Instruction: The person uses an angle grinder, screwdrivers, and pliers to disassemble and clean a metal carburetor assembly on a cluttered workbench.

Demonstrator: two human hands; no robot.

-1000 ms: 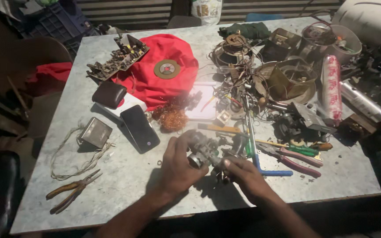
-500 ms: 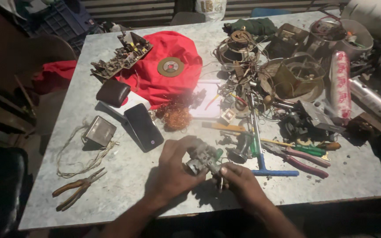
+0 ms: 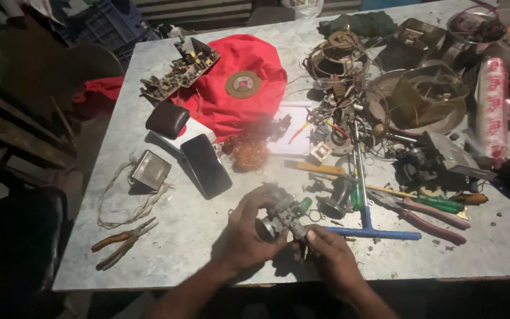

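Small grey metal carburettor-like part [image 3: 283, 217], tilted, held just above table edge

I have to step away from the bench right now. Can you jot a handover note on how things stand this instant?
Left hand: gripping the small grey metal part just above the table.
Right hand: fingers on the part's lower right side.
Nearby: blue-handled tool and red-handled pliers to the right, black phone up left, orange-handled pliers far left.
Done: part picked up.
Left: cannot tell.
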